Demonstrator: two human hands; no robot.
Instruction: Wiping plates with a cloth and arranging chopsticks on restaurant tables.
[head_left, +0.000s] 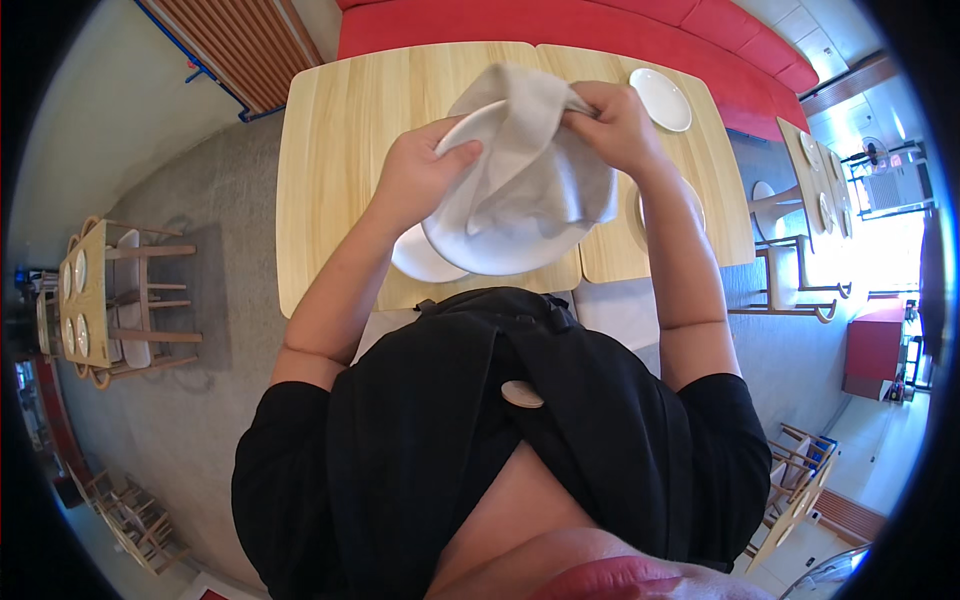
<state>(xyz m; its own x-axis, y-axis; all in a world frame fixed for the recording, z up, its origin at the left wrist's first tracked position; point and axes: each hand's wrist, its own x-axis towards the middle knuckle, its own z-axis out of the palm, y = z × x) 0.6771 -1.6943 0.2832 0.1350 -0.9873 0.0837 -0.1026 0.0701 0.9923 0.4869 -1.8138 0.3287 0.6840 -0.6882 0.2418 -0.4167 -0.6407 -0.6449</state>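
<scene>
A white round plate (510, 259) is held up, tilted, above the wooden table, with my left hand (424, 172) gripping its left rim, thumb on the face. My right hand (615, 124) pinches a pale grey cloth (532, 142) near the plate's upper right. The cloth drapes over much of the plate's face and hides it. Below and to the left, partly behind the held plate, another white plate (427, 259) rests near the table's front edge. A third plate (694, 202) lies partly behind my right forearm, and a fourth (661, 100) sits at the back right.
Two light wooden tabletops (337, 172) stand side by side before me, with a red padded bench (585, 30) behind them. Pale seats (619, 311) are tucked at the near edge. Further tables with plates and chairs stand at the left (94, 292) and the right (806, 180).
</scene>
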